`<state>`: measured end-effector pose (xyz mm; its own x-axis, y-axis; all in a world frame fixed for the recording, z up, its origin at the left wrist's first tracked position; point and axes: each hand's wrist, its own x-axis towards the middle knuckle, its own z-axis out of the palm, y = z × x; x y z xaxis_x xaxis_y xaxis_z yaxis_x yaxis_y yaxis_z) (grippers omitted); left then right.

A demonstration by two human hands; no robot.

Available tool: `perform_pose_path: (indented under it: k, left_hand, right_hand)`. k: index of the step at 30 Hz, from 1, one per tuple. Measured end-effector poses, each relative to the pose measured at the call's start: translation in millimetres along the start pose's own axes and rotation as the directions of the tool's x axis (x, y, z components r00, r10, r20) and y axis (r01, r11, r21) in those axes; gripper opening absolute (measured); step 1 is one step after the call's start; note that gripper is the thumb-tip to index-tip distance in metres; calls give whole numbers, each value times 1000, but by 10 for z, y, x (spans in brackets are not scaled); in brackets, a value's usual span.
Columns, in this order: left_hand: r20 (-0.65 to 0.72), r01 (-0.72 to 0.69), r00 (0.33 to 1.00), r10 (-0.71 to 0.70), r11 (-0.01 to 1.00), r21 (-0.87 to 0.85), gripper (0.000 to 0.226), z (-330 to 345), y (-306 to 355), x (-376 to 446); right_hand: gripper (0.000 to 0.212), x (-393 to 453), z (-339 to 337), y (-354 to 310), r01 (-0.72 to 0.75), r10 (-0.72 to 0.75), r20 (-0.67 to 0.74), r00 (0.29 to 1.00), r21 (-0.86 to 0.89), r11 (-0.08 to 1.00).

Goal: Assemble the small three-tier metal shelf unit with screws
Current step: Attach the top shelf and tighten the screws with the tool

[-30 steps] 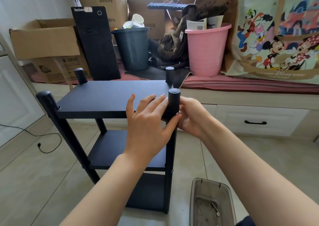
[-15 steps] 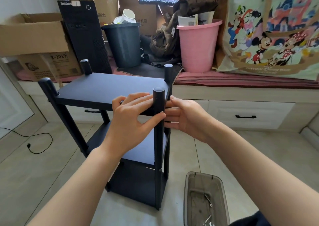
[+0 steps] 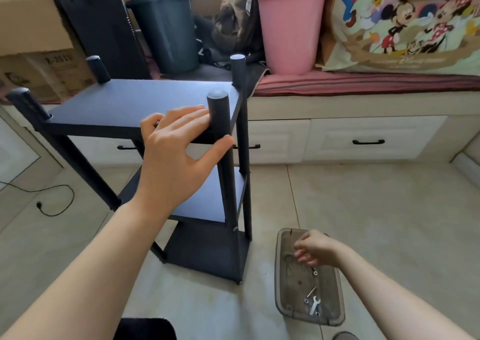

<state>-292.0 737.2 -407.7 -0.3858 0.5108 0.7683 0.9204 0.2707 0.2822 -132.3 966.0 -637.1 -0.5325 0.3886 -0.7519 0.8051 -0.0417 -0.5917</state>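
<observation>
Shelf unit [image 3: 145, 101] upright, posts vertical.

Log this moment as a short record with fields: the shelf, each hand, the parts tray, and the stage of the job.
shelf: black three-tier shelf unit upright on the tiled floor
left hand: left hand rests on the top tier, fingers straight, thumb against the near right post
right hand: right hand reaches into the tray, fingers curled; whether it holds anything cannot be told
tray: clear plastic tray on the floor right of the shelf, holding a small wrench and loose hardware
stage: fetching hardware
</observation>
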Motion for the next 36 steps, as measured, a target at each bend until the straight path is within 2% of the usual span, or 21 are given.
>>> perform_pose_path:
  k: [5, 7, 9, 12, 14, 18, 28, 34, 36]
  left_hand:
    - [-41, -26, 999, 28, 999, 40, 34, 41, 8, -19]
    - [-52, -33, 998, 36, 998, 50, 33, 56, 0, -22]
    - [-61, -36, 997, 40, 998, 56, 33, 64, -12, -22]
    - [-58, -35, 998, 38, 998, 58, 34, 74, -12, -23]
    - [-59, -37, 997, 40, 998, 59, 34, 70, -4, -28]
    - [-52, -29, 998, 32, 998, 64, 34, 72, 6, -28]
    - [-42, -7, 999, 10, 998, 68, 36, 68, 12, -34]
    - [-43, 9, 999, -6, 999, 52, 36, 61, 34, -24]
    - [-34, 19, 999, -17, 999, 47, 37, 50, 37, -26]
  right_hand:
    - [17, 472, 260, 505, -100, 73, -141, 987, -198, 975]
    - [14, 613, 351, 650, -122, 59, -181, 982, -363, 924]
    - [15, 657, 422, 751, -113, 17, -174, 985, -560, 821]
    - [23, 739, 520, 928, -92, 19, -114, 993, -682, 725]
    - [13, 767, 565, 1004, -72, 0, -97, 995, -739, 670]
    - [38, 871, 610, 1152, -54, -30, -94, 995, -772, 633]
    - [40, 871, 644, 1196, -13, -100, -87, 991, -816, 579]
    - [38, 747, 598, 999, -29, -113, -142, 983, -737, 675]
    - [27, 706, 571, 885, -19, -160, -192, 968, -694, 720]
